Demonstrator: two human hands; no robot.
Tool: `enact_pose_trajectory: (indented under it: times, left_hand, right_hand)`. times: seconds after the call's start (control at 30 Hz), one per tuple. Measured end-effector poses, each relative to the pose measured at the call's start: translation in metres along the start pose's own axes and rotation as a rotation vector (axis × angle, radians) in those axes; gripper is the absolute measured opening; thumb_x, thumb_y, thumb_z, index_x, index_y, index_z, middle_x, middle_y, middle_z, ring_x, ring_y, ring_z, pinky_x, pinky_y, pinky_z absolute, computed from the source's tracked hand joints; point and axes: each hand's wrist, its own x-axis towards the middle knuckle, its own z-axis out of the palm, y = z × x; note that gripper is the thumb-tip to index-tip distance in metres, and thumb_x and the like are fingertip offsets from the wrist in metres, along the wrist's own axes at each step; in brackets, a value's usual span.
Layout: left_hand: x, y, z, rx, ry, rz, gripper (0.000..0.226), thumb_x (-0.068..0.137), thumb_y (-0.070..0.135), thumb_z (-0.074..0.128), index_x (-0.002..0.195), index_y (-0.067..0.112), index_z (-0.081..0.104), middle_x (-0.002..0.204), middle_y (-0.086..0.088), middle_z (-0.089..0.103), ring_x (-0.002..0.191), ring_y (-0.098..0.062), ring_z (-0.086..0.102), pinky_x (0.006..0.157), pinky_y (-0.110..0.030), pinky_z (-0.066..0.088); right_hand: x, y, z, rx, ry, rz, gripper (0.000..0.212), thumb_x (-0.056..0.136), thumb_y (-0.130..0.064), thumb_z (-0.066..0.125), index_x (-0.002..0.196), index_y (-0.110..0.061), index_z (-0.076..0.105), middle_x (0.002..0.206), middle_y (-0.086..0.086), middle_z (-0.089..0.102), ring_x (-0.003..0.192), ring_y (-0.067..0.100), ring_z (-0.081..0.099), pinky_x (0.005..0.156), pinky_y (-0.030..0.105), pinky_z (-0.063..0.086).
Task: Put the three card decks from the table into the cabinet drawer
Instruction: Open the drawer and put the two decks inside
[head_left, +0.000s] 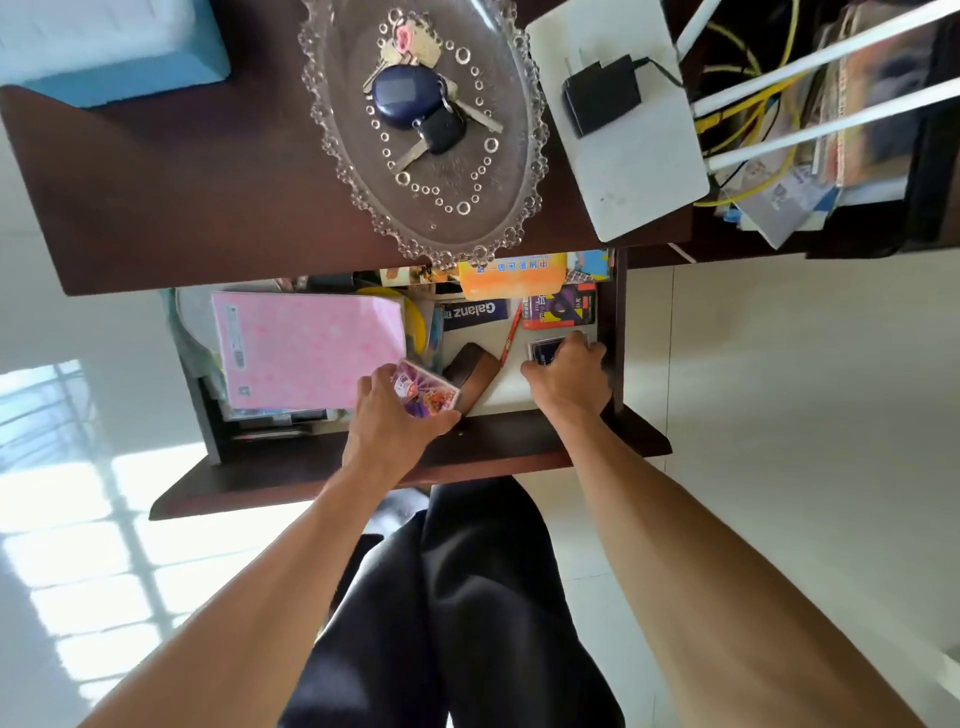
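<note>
The cabinet drawer (519, 447) stands pulled out below the dark tabletop. My left hand (387, 421) grips a purple and pink card deck (426, 392) just above the drawer's front middle. My right hand (569, 376) is inside the drawer at its right side, fingers closed over a dark blue card deck (543, 349) that rests on the white drawer bottom. Behind it lies a red and purple card box (561, 306); I cannot tell whether it is the third deck.
The drawer also holds a pink notebook (306, 348), a brown case (470, 374), a red pen (511, 332), an orange box (511, 275) and a Galanz booklet (475, 313). On the tabletop sit a glass tray (514, 208) with keys, a white router (623, 156) with a black adapter and a blue box (104, 47).
</note>
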Motion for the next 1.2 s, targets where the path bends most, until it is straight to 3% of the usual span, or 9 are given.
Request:
enact_pose_trajectory:
  times: [0.17,0.4,0.57,0.7,0.77,0.83,0.93,1.07,1.2]
  left_hand:
    - [-0.001,0.008,0.006,-0.039,0.023,0.031,0.094,0.064,0.050,0.084,0.140,0.019,0.039,0.133,-0.006,0.049,0.114,-0.024,0.056,0.082,-0.028,0.040]
    - [-0.008,0.012,0.009,-0.043,0.004,0.035,0.097,0.062,0.051,0.084,0.142,0.021,0.036,0.134,-0.002,0.047,0.116,-0.023,0.055,0.084,-0.027,0.039]
    - [-0.013,0.014,0.003,-0.027,-0.016,0.079,0.096,0.062,0.050,0.084,0.140,0.024,0.035,0.132,-0.002,0.046,0.109,-0.018,0.054,0.082,-0.025,0.040]
    - [-0.016,0.018,-0.003,-0.032,-0.019,0.058,0.095,0.061,0.047,0.085,0.139,0.023,0.036,0.130,-0.002,0.045,0.105,-0.018,0.055,0.082,-0.028,0.045]
    - [-0.020,0.022,-0.009,-0.038,-0.035,0.035,0.093,0.061,0.045,0.085,0.137,0.022,0.037,0.130,-0.003,0.045,0.109,-0.023,0.057,0.084,-0.031,0.047]
    - [-0.028,0.026,-0.016,-0.044,-0.052,0.028,0.091,0.060,0.046,0.085,0.134,0.021,0.038,0.126,-0.003,0.046,0.107,-0.023,0.057,0.086,-0.034,0.049]
    - [-0.039,0.029,-0.025,-0.077,-0.063,0.047,0.082,0.060,0.047,0.083,0.125,0.021,0.042,0.115,-0.002,0.052,0.102,-0.022,0.059,0.085,-0.039,0.056]
    - [-0.045,0.025,-0.036,-0.145,-0.174,0.026,0.067,0.064,0.052,0.080,0.114,0.026,0.044,0.100,0.007,0.066,0.086,-0.010,0.065,0.064,-0.021,0.050]
    - [-0.040,0.015,-0.046,-0.209,-0.167,-0.014,0.029,0.084,0.037,0.069,0.107,0.028,0.054,0.100,0.002,0.074,0.080,-0.010,0.069,0.066,-0.030,0.055]
  right_hand:
    - [0.011,0.000,0.007,0.024,0.038,0.049,0.067,0.085,-0.040,0.079,0.139,-0.012,0.050,0.146,0.016,0.047,0.115,0.036,0.065,0.087,0.048,0.057]
    - [0.009,-0.006,0.024,0.029,0.146,0.054,0.052,0.092,-0.028,0.075,0.134,-0.007,0.053,0.153,0.018,0.034,0.104,0.038,0.070,0.080,0.048,0.060]
    - [0.005,-0.001,0.023,0.143,0.100,0.070,0.040,0.095,-0.020,0.071,0.129,-0.006,0.056,0.156,0.018,0.030,0.115,0.040,0.065,0.087,0.045,0.060]
    - [-0.023,-0.002,0.013,0.195,0.050,0.008,0.039,0.101,-0.032,0.060,0.132,-0.010,0.058,0.151,0.015,0.042,0.118,0.033,0.064,0.089,0.040,0.057]
    - [-0.048,-0.007,0.006,0.355,-0.043,-0.077,0.036,0.104,-0.044,0.048,0.123,-0.018,0.064,0.135,0.009,0.062,0.115,0.023,0.067,0.091,0.034,0.054]
    - [-0.079,-0.016,-0.005,0.667,-0.281,-0.083,0.030,0.102,-0.056,0.045,0.102,-0.036,0.067,0.109,-0.002,0.076,0.095,0.011,0.075,0.080,0.029,0.061]
    - [-0.110,-0.019,-0.008,0.809,-0.446,-0.123,0.011,0.088,-0.062,0.062,0.094,-0.053,0.061,0.097,-0.009,0.075,0.085,0.006,0.076,0.068,0.027,0.064]
    - [-0.116,-0.015,-0.012,0.804,-0.319,-0.107,0.018,0.093,-0.035,0.071,0.102,-0.032,0.057,0.102,0.000,0.074,0.084,0.011,0.076,0.065,0.028,0.063]
    - [-0.106,-0.008,-0.015,0.619,-0.244,-0.191,0.021,0.097,-0.035,0.066,0.112,-0.020,0.067,0.109,-0.001,0.073,0.099,0.019,0.071,0.087,0.044,0.060]
